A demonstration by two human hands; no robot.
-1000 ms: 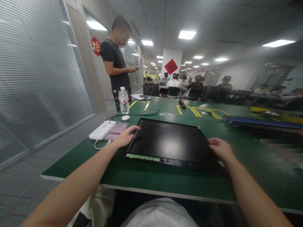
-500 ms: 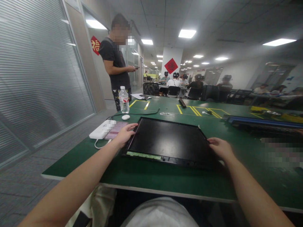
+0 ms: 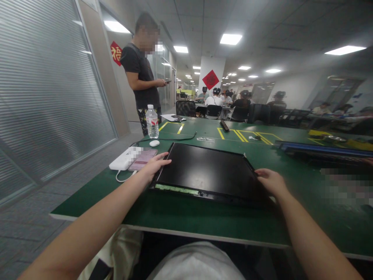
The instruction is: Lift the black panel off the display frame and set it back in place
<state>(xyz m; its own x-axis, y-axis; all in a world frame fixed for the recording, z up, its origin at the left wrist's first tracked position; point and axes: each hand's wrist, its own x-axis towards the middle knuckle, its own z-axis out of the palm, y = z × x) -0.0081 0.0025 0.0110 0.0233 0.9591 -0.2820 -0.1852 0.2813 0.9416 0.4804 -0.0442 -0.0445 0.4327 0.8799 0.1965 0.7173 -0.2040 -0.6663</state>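
A flat black display panel [image 3: 204,167] with a dark frame lies face up over the green table, a green strip [image 3: 176,189] along its near left edge. My left hand [image 3: 154,166] grips the left side, fingertips over the frame. On the opposite side, my right hand [image 3: 271,181] is closed round the right edge, its thumb side partly hidden. Just left of my left hand are a phone [image 3: 143,158] and a white power-bank-like box [image 3: 121,159] with a white cable.
On the green table [image 3: 204,223] stand a water bottle [image 3: 152,123], a small white case [image 3: 154,143] and a dark slim bar [image 3: 224,125]. A long dark and blue part [image 3: 323,153] lies at the right. One person [image 3: 142,77] stands beyond the table, holding a phone.
My left fingers have shifted slightly further over the panel's left edge. The panel and my right hand stay almost where they were; the view has tilted very little.
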